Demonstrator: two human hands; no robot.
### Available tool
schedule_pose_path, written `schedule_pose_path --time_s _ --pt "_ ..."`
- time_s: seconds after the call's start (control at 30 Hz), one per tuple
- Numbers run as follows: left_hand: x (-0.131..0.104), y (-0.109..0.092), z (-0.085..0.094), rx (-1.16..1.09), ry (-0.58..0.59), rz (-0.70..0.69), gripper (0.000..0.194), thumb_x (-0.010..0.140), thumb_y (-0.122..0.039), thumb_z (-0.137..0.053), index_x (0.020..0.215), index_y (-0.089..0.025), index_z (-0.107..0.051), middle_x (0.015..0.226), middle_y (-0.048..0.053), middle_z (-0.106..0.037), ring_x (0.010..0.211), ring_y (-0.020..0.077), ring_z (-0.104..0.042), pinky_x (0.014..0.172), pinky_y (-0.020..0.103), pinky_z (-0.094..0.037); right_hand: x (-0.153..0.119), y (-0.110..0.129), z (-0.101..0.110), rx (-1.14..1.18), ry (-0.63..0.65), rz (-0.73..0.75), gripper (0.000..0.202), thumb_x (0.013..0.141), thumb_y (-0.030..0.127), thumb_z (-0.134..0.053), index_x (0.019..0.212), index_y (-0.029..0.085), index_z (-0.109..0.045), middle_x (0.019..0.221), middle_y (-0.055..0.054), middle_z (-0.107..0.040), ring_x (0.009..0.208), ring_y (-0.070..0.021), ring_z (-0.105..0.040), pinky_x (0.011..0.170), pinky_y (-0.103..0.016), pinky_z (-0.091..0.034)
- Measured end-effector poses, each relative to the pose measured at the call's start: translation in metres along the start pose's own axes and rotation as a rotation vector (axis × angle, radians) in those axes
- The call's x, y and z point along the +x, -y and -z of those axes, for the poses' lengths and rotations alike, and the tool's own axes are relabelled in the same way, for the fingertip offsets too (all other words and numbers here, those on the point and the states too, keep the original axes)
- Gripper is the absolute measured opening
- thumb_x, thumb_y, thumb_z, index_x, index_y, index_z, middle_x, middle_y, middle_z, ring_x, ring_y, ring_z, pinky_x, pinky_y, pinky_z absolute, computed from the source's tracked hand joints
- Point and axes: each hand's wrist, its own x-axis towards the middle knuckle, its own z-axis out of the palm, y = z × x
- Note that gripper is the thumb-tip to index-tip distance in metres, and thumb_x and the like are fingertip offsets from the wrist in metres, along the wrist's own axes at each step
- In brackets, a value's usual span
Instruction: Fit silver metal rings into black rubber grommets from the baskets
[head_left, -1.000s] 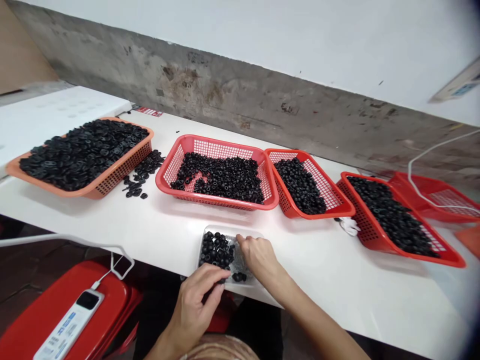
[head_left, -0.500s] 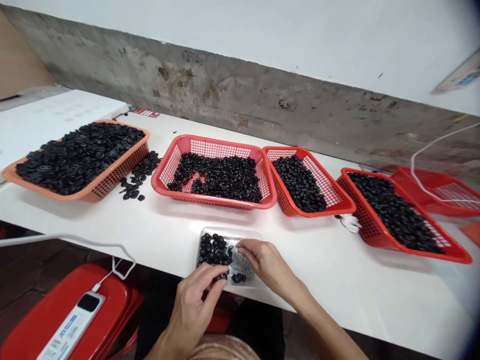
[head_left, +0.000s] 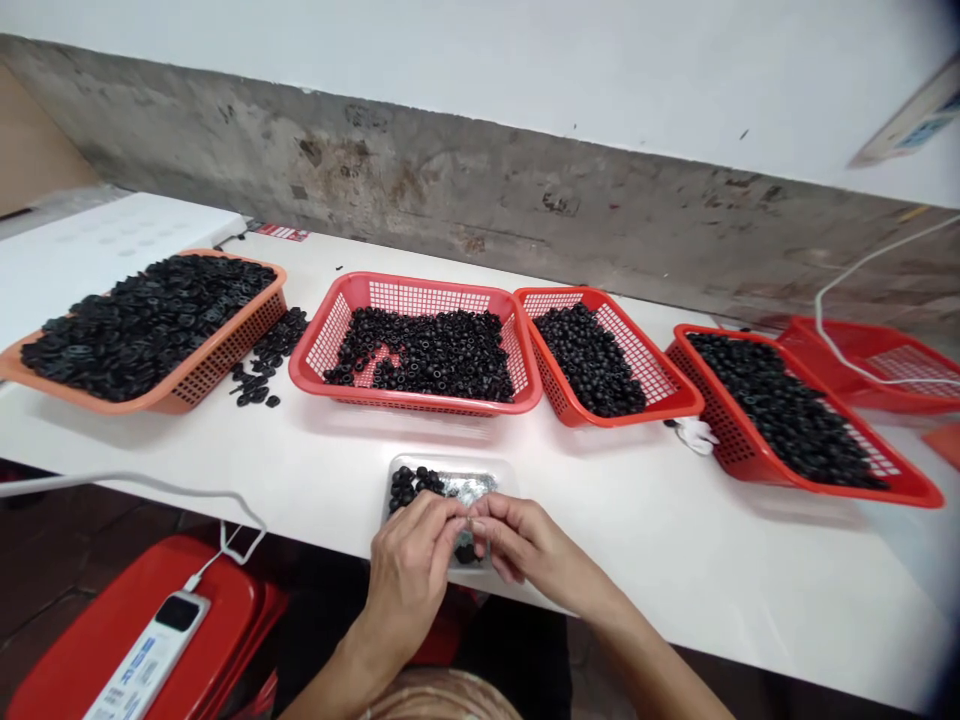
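Observation:
My left hand (head_left: 416,550) and my right hand (head_left: 534,548) meet fingertip to fingertip over the near part of a shallow clear tray (head_left: 506,470). Both are closed in a pinch. The left one pinches a small round black piece, seen half a second ago and now mostly hidden by the fingers. What the right fingertips hold is too small to make out. Round black pieces (head_left: 409,482) are heaped in the tray's left side, and tiny silvery bits (head_left: 476,486) lie toward its right. Another black piece (head_left: 466,553) shows below the fingertips.
Behind the tray stand a pinkish-red basket (head_left: 416,402) and two red baskets (head_left: 679,408) (head_left: 911,492), all holding small black parts. An orange basket (head_left: 112,405) heaped with flat black parts is at left, loose parts (head_left: 259,385) beside it. A power strip (head_left: 154,655) lies on a red stool (head_left: 75,640).
My right hand has moved left and nearer from the tray's silvery bits to meet my left hand. My left hand has shifted slightly right and up. The view has tilted a little.

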Motion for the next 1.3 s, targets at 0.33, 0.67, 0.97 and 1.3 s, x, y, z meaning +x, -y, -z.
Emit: schedule_pose_path --time_s 0.33,0.67,0.97,1.3 --pt "0.007 0.002 0.006 -0.211 -0.027 0.238 0.020 0.100 -0.027 -0.044 0.093 -0.020 -0.062 0.085 0.003 -0.059 0.077 0.0160 -0.057 0.072 0.027 -0.042 -0.006 -0.013 -0.008 -0.895 -0.399 0.455 0.025 0.103 0.021 -0.039 0.125 0.016 -0.050 0.095 -0.010 -0.067 0.076 -0.0199 -0.068 0.062 -0.028 -0.052" --pt "0.005 -0.002 0.008 -0.948 0.153 0.618 0.031 0.089 -0.046 -0.064 0.090 -0.015 -0.067 0.061 -0.004 -0.047 0.054 0.0077 -0.036 0.052 0.020 -0.029 -0.010 0.009 -0.021 -0.300 -0.320 0.400 0.014 0.102 0.024 -0.044 0.103 0.022 -0.059 0.080 0.000 -0.058 0.065 -0.0110 -0.056 0.062 -0.022 -0.046" --pt "0.003 -0.002 0.012 -1.082 0.108 0.630 0.039 0.085 -0.036 -0.070 0.120 -0.019 -0.068 0.099 0.008 -0.070 0.076 0.0148 -0.063 0.072 0.027 -0.050 -0.013 0.007 -0.015 -0.099 -0.409 0.311 0.021 0.100 0.033 -0.048 0.090 0.020 -0.062 0.106 -0.008 -0.057 0.091 -0.0166 -0.059 0.076 -0.026 -0.051" --pt "0.004 -0.003 0.014 -1.138 0.054 0.721 0.026 0.083 -0.032 -0.075 0.103 -0.017 -0.072 0.083 0.004 -0.070 0.077 0.0122 -0.063 0.072 0.020 -0.049 -0.010 0.008 -0.022 -0.147 -0.434 0.362 0.017 0.100 0.027 -0.048 0.091 0.022 -0.061 0.105 -0.006 -0.057 0.101 -0.0181 -0.058 0.084 -0.027 -0.048"
